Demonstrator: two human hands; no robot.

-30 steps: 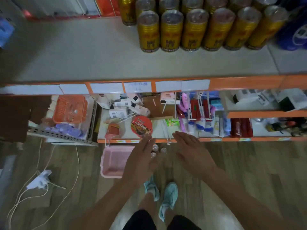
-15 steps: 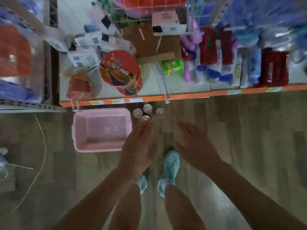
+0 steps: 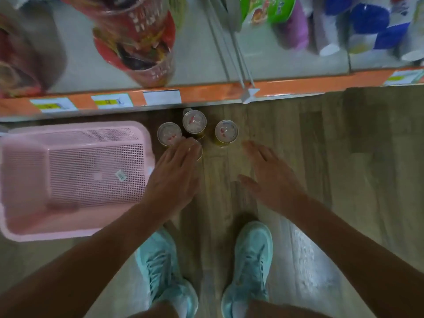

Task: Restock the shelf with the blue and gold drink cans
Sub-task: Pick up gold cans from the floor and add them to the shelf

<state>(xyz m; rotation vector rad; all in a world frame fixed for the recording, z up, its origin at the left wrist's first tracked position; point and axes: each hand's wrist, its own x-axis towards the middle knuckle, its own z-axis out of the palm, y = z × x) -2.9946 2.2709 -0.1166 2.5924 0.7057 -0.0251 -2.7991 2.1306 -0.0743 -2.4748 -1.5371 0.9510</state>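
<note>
Several gold drink cans stand upright on the wooden floor just in front of the bottom shelf: one at the left [image 3: 169,133], one behind it [image 3: 194,121], one to the right [image 3: 226,131]. A fourth can [image 3: 199,154] is mostly hidden under my left hand [image 3: 174,177], whose straight fingers reach over its top. My right hand [image 3: 268,177] hovers open just below and to the right of the right can, touching nothing.
An empty pink mesh basket [image 3: 68,177] sits on the floor left of the cans. The bottom shelf's orange edge [image 3: 206,92] with price tags runs above them, holding a red noodle cup [image 3: 137,40] and other goods. My teal shoes [image 3: 250,255] are below.
The view has dropped from the upper shelf of gold cans down to the floor. Both hands have lowered toward the cans on the floor, the left hand now over the nearest one.
</note>
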